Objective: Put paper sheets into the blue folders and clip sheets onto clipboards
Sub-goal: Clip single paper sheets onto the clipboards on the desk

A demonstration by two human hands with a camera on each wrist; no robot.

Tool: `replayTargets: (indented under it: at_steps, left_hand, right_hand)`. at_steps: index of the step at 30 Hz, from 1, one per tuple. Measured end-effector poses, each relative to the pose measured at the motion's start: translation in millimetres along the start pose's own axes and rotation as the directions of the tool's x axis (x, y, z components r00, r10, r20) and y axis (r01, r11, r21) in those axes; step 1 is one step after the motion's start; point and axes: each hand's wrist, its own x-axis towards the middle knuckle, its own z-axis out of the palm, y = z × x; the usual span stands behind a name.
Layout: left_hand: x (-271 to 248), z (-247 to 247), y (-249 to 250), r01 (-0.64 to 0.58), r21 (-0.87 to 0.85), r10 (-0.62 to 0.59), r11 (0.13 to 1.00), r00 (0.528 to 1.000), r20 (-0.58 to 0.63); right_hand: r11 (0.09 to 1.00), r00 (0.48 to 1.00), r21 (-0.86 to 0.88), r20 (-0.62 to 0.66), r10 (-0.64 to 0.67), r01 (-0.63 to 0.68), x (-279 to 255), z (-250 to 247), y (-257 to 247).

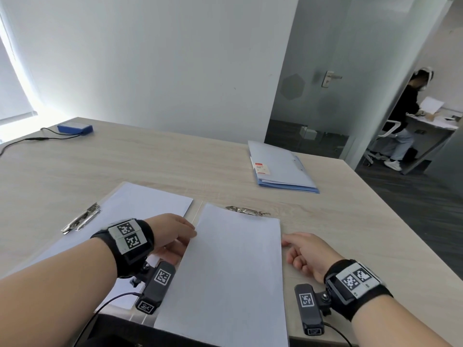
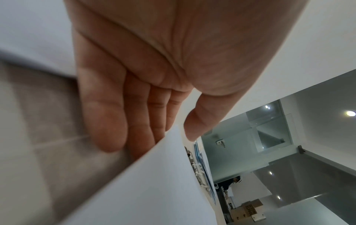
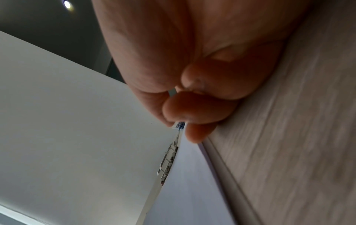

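Two hands flank one white sheet (image 1: 233, 266). The left hand (image 1: 172, 236) pinches its left edge, fingers (image 2: 108, 115) underneath, thumb above. The right hand (image 1: 308, 254) rests on the table (image 1: 175, 161) with fingers curled, fingertips (image 3: 198, 109) at the sheet's right edge. Plain and unmarked, the sheet lies over a clipboard below its clip (image 1: 248, 211). Another clipboard (image 1: 140, 204) with paper lies just left; blue folders (image 1: 280, 169) sit farther back right, bare table between.
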Motion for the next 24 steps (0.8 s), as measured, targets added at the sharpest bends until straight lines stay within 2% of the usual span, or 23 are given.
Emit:
replayTargets:
  at_steps: [6,16,24]
  left_hand:
    - [0,-10,10,-0.073,0.019,0.074,0.997,0.994,-0.082]
    - [8,-2,9,-0.138,0.062,0.144,0.988,0.984,-0.101]
    - [13,-4,7,-0.131,0.110,0.143,0.985,0.984,-0.109]
  right_hand:
    - [1.000,1.000,0.013,0.009,-0.007,0.007,-1,0,1]
    - [0.996,0.999,0.087,0.016,-0.035,0.034,0,-2,4]
    - [0.995,0.999,0.088,0.018,-0.044,0.043,0,-2,5]
